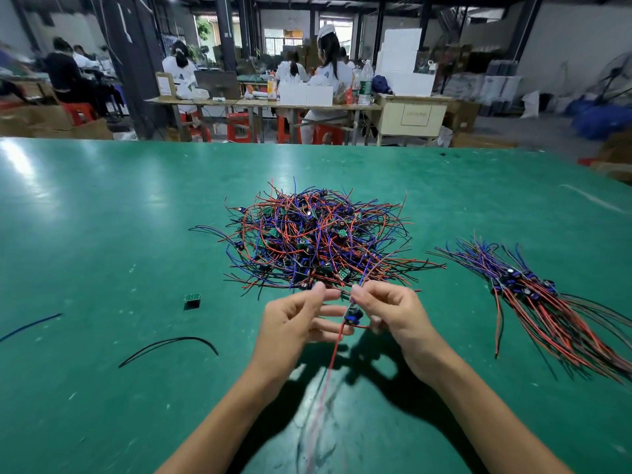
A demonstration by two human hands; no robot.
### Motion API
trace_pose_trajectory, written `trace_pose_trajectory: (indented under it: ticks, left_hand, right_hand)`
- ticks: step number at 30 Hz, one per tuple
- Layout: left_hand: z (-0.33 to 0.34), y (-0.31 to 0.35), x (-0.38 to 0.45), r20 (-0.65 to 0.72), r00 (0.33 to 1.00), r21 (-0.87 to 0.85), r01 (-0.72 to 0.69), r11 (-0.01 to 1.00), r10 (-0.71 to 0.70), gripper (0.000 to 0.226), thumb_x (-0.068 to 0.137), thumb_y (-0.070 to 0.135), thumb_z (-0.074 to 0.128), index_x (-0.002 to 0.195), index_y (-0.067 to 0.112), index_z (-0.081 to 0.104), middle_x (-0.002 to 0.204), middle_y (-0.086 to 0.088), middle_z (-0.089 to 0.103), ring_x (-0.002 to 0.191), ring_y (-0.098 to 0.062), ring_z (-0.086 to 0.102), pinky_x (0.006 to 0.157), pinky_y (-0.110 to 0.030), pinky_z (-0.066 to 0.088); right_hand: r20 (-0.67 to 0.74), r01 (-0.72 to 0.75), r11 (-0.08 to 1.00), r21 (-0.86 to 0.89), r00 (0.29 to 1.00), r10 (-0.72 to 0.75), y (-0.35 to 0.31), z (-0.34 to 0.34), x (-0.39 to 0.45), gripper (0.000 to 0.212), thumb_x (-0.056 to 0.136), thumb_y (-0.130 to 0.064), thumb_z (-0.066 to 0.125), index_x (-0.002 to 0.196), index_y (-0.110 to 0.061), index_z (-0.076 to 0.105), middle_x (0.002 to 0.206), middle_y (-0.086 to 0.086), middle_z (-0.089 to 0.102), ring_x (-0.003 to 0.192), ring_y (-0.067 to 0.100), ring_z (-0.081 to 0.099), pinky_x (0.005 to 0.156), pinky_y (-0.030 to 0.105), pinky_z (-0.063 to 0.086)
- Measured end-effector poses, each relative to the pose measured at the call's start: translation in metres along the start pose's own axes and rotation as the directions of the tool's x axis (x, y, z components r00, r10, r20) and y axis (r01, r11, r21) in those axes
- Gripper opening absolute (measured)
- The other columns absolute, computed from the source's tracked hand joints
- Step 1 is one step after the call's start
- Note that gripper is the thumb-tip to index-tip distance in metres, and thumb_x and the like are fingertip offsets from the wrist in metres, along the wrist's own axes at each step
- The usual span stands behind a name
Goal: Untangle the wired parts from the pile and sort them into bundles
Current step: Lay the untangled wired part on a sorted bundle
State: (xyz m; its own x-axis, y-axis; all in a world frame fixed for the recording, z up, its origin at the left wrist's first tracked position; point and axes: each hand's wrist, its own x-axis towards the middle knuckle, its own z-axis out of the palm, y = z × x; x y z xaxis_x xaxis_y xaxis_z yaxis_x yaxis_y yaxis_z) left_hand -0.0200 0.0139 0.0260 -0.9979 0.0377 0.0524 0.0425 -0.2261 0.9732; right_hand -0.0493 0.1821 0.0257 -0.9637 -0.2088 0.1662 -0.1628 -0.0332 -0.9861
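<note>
**Red and blue wires held before the pile**

Red, blue and black wires make a loose heap, the pile (316, 239), in the middle of the green table (102, 217). Small green boards and dark blue parts sit among the wires, and many wire ends stick out on all sides.

Just at 6 o'clock from the pile, both hands are raised a little over the table. The right hand (390, 314) pinches one wired part (352, 316) between thumb and fingers; this part has a small dark blue body, a blue wire going up toward the pile and a red wire hanging down toward the person, blurred in its lower length. The left hand (295, 319) is at 9 o'clock from the part, fingers spread and half bent; its fingertips are close to the wires, but I cannot tell if they grip one.

At 3 o'clock from the pile, well apart, lies the sorted bundle (533, 289): the dark blue bodies are side by side in its middle, purple-blue wires fan out to the upper left and red and black wires to the lower right.

At 8 o'clock from the pile lies one small green board (191, 300) alone. Further toward 8 o'clock are a curved black wire (167, 348) and a blue wire (30, 326).

Behind the table, a cream box (412, 119) carries faint writing, too blurred to read.
</note>
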Motion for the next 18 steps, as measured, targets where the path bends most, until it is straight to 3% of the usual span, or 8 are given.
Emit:
trace_pose_trajectory:
  ticks: [3,4,6,9,11,14,18]
  left_hand:
    - [-0.003,0.001,-0.005,0.158,0.981,-0.004,0.114,0.993,-0.112,0.029,0.096,0.022,0.062,0.107,-0.001,0.075,0.101,-0.020,0.076,0.086,-0.038,0.075,0.072,-0.029,0.062]
    - [-0.003,0.001,-0.006,0.187,0.973,0.002,0.136,0.991,-0.134,0.026,0.096,0.020,0.062,0.107,0.000,0.075,0.102,-0.020,0.076,0.085,-0.035,0.076,0.071,-0.028,0.061]
    - [-0.005,0.000,-0.005,0.181,0.968,0.023,0.172,0.985,-0.173,0.023,0.095,0.018,0.063,0.107,0.001,0.075,0.102,-0.019,0.076,0.079,-0.028,0.076,0.069,-0.025,0.060]
    - [-0.007,0.001,-0.002,0.135,0.965,0.038,0.223,0.974,-0.226,0.019,0.094,0.015,0.065,0.099,0.000,0.077,0.098,-0.020,0.076,0.072,-0.024,0.074,0.065,-0.025,0.060]
    - [-0.006,0.001,-0.002,0.120,0.965,0.050,0.227,0.973,-0.232,0.017,0.095,0.013,0.065,0.094,0.001,0.077,0.095,-0.021,0.076,0.066,-0.024,0.073,0.062,-0.026,0.060]
    - [-0.004,0.000,-0.002,0.094,0.974,0.059,0.203,0.977,-0.208,0.018,0.095,0.013,0.064,0.090,0.004,0.080,0.091,-0.020,0.076,0.061,-0.025,0.072,0.059,-0.028,0.060]
    - [-0.001,0.001,-0.004,0.066,0.981,0.059,0.177,0.982,-0.181,0.021,0.096,0.014,0.063,0.088,0.004,0.080,0.081,-0.016,0.074,0.057,-0.025,0.071,0.054,-0.027,0.058]
  right_hand:
    - [0.045,0.142,0.968,-0.207,0.990,-0.136,0.005,-0.001,0.000,0.024,0.091,-0.033,0.072,0.067,-0.027,0.071,0.057,-0.006,0.057,0.057,0.005,0.048,0.056,0.023,0.039]
    - [0.027,0.154,0.949,-0.275,0.988,-0.153,0.008,-0.001,0.000,0.022,0.089,-0.037,0.072,0.070,-0.027,0.071,0.060,0.001,0.058,0.060,0.009,0.048,0.059,0.032,0.039]
    - [-0.055,0.145,0.921,-0.361,0.983,-0.177,0.013,0.001,-0.001,0.019,0.086,-0.042,0.072,0.076,-0.026,0.075,0.068,0.007,0.056,0.063,0.013,0.046,0.061,0.036,0.038]
    - [-0.092,0.115,0.931,-0.347,0.983,-0.156,0.012,0.009,-0.004,0.021,0.088,-0.048,0.066,0.097,-0.037,0.081,0.082,0.007,0.057,0.070,0.016,0.047,0.064,0.027,0.037]
    - [-0.058,0.098,0.934,-0.343,0.990,-0.125,0.011,0.013,-0.006,0.021,0.092,-0.045,0.062,0.102,-0.040,0.080,0.090,0.003,0.061,0.080,0.012,0.056,0.074,0.021,0.043]
    - [0.008,0.072,0.953,-0.294,0.997,-0.073,0.010,0.015,-0.007,0.023,0.102,-0.025,0.057,0.107,-0.028,0.079,0.103,-0.004,0.068,0.103,0.008,0.063,0.094,0.023,0.046]
    - [0.006,0.082,0.958,-0.274,0.997,-0.083,0.010,0.020,-0.008,0.023,0.103,-0.023,0.055,0.102,-0.020,0.079,0.102,-0.006,0.072,0.103,0.010,0.066,0.094,0.025,0.047]
